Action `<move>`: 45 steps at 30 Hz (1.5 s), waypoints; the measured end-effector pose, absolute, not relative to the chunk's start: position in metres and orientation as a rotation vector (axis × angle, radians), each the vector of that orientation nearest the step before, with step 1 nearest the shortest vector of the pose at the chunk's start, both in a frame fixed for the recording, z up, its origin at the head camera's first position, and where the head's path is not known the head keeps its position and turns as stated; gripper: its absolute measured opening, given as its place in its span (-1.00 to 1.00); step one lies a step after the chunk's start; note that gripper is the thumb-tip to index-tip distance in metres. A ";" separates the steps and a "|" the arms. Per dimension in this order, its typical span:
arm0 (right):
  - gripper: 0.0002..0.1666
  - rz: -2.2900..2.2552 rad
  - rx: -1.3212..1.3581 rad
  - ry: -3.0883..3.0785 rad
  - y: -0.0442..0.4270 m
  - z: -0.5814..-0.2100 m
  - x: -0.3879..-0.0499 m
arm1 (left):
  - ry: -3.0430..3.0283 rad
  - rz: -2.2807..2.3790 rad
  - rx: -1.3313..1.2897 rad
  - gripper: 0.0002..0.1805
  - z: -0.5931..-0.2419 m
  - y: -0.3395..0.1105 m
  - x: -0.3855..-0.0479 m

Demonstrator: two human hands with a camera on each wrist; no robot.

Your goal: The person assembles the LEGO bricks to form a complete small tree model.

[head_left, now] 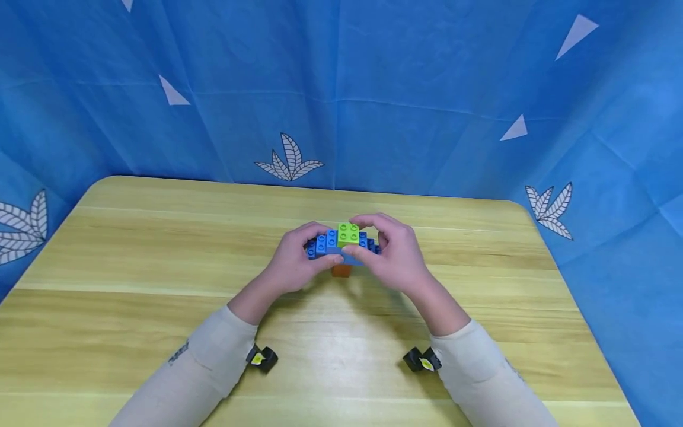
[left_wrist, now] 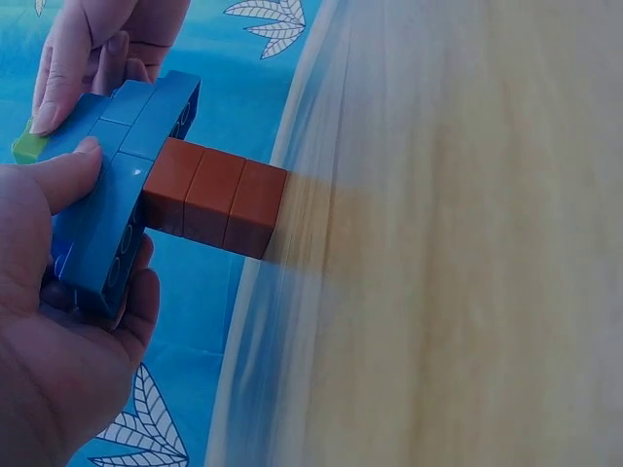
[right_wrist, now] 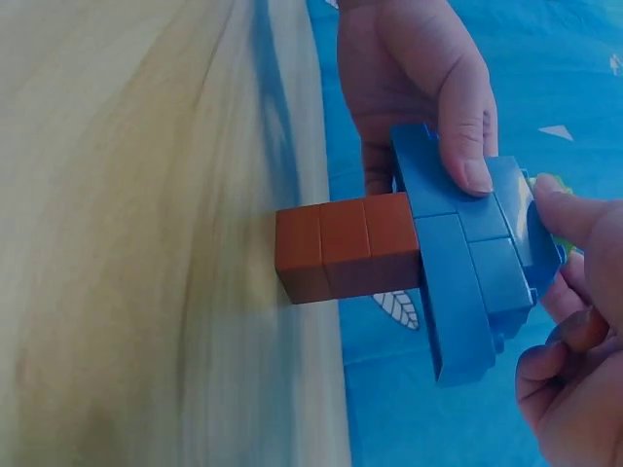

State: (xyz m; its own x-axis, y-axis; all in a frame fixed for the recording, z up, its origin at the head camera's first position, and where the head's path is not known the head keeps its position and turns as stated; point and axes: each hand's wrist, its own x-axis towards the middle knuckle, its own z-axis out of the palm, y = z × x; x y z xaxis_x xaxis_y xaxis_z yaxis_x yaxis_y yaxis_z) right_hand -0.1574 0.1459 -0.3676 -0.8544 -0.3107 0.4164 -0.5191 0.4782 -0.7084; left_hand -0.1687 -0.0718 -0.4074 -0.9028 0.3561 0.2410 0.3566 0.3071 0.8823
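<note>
A toy-brick model stands upright on the table, its stem a column of three brown bricks (left_wrist: 214, 197). Several blue bricks (right_wrist: 446, 282) spread in stepped layers on top of the stem. My left hand (head_left: 299, 258) grips the blue layers at their left end, thumb on the near face and fingers behind. At the very top sits a light green brick (head_left: 348, 233) with studs facing up. My right hand (head_left: 397, 252) pinches this green brick between thumb and fingers. In the left wrist view, only a corner of the green brick shows.
The model is on a wood-grain table (head_left: 331, 356) with rounded far corners. Behind and beside it hangs a blue cloth (head_left: 373, 89) printed with white leaves and triangles. Small black devices with yellow marks sit at both sleeve cuffs (head_left: 229, 332).
</note>
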 end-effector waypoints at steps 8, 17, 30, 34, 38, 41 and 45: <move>-0.37 1.368 0.503 -2.710 0.157 -0.381 -0.153 | -2.583 -1.709 -0.653 -0.50 -0.408 -0.074 -0.166; -0.39 1.365 0.440 -2.706 0.165 -0.398 -0.160 | -2.620 -1.650 -0.553 -0.42 -0.412 -0.078 -0.171; -0.57 1.530 0.203 -2.600 0.171 -0.409 -0.170 | -2.464 -1.971 -0.278 -0.58 -0.413 -0.087 -0.180; -0.61 1.536 0.172 -2.584 0.171 -0.412 -0.173 | -2.475 -1.951 -0.250 -0.59 -0.415 -0.086 -0.182; -0.61 1.556 0.181 -2.609 0.170 -0.417 -0.176 | -2.552 -1.858 -0.206 -0.54 -0.416 -0.087 -0.183; -0.58 1.575 0.197 -2.671 0.171 -0.420 -0.178 | -2.634 -1.767 -0.170 -0.53 -0.418 -0.089 -0.185; -0.56 1.545 0.223 -2.751 0.171 -0.423 -0.179 | -2.724 -1.608 -0.183 -0.57 -0.424 -0.089 -0.188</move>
